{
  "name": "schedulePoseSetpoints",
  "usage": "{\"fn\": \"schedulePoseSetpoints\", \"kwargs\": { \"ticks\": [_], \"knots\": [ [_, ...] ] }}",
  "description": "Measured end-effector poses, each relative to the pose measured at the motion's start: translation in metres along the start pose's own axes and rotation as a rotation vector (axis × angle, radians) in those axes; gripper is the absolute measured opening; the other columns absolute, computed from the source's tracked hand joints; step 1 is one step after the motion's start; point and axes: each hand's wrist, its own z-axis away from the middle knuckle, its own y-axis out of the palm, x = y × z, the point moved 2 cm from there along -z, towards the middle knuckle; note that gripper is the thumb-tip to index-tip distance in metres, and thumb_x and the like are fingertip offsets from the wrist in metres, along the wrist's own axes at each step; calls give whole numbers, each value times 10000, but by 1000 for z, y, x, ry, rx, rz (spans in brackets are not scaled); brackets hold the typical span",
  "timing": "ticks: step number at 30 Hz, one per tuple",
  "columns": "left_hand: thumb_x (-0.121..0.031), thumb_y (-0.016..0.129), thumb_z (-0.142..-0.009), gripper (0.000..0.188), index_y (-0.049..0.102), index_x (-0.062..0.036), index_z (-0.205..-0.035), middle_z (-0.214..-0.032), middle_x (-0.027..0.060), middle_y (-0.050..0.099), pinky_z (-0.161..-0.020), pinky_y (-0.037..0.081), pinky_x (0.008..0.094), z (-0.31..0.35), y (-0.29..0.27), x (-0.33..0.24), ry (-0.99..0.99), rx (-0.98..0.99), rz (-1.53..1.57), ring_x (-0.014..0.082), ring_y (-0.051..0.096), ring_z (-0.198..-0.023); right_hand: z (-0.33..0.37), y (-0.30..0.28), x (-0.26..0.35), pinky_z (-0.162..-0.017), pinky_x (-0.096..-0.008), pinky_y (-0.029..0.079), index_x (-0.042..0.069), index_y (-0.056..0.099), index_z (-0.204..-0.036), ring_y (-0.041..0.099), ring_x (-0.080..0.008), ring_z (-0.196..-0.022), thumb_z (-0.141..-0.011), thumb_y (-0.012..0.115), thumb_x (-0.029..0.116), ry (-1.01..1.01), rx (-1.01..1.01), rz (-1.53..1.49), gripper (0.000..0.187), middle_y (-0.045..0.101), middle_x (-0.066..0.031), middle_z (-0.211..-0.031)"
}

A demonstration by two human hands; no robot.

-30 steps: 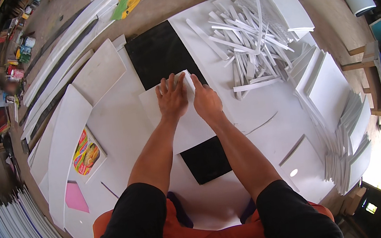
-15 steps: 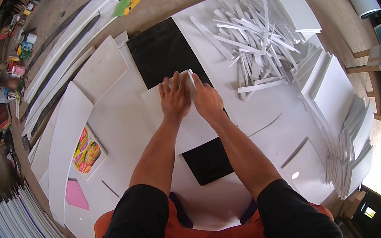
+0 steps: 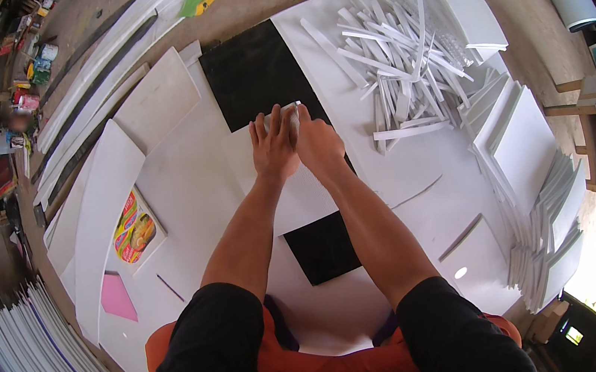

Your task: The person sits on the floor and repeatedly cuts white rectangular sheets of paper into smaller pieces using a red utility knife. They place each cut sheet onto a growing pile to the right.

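A white rectangular sheet (image 3: 305, 196) lies in front of me, partly across a large black panel (image 3: 253, 71). My left hand (image 3: 276, 147) presses on its far part with fingers stretched forward and apart. Under those fingertips shows the edge of a small white piece (image 3: 290, 106). Right beside it, my right hand (image 3: 318, 140) is closed at the sheet's far right corner, knuckles up. Whatever it grips is hidden by the fingers. A smaller black square (image 3: 323, 250) shows past the near edge of the sheet, between my forearms.
White strip offcuts (image 3: 402, 59) are heaped at the far right. Stacked white panels (image 3: 522, 141) line the right side. To the left lie long white boards (image 3: 103, 189), a printed colourful piece (image 3: 135, 230) and a pink piece (image 3: 117, 297). Upright sheets (image 3: 43, 362) stand at the lower left.
My right hand has moved slightly left and turned, now tight against the left hand. The left hand stays pressed on the sheet. The whole view has shifted a little.
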Motion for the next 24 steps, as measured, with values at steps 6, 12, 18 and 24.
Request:
{"fn": "schedulePoseSetpoints", "kwargs": {
  "ticks": [6,12,18,24],
  "knots": [
    [-307,512,-1030,502,424,-245,-1521,-1589,87,394,-1235,203,590,-1,-1,0,-9,7,-1,414,344,-1436,6,-10,2,-813,-533,607,70,408,-1504,739,-417,-958,-1000,534,173,8,55,27,530,740,-241,-1015],
    [-304,544,-1012,523,418,-243,-1516,-1570,91,402,-1222,229,590,0,3,2,-8,-20,-28,409,357,-1420,23,-15,3,-816,-478,628,47,404,-1466,739,-402,-1009,-1038,496,203,19,116,79,465,721,-263,-1116],
    [-293,510,-1046,449,449,-253,-1489,-1541,56,429,-1236,226,560,-3,2,-3,-31,-8,-41,379,360,-1422,39,-12,-10,-808,-485,626,16,388,-1479,736,-420,-1003,-993,515,104,-2,115,92,510,714,-283,-1104],
    [-255,542,-1016,496,422,-244,-1497,-1539,87,419,-1226,234,573,-1,6,2,1,-56,-20,388,369,-1408,57,-11,-16,-814,-493,622,-1,383,-1490,735,-421,-1001,-977,518,79,11,140,79,536,710,-288,-1098]
  ]
}}
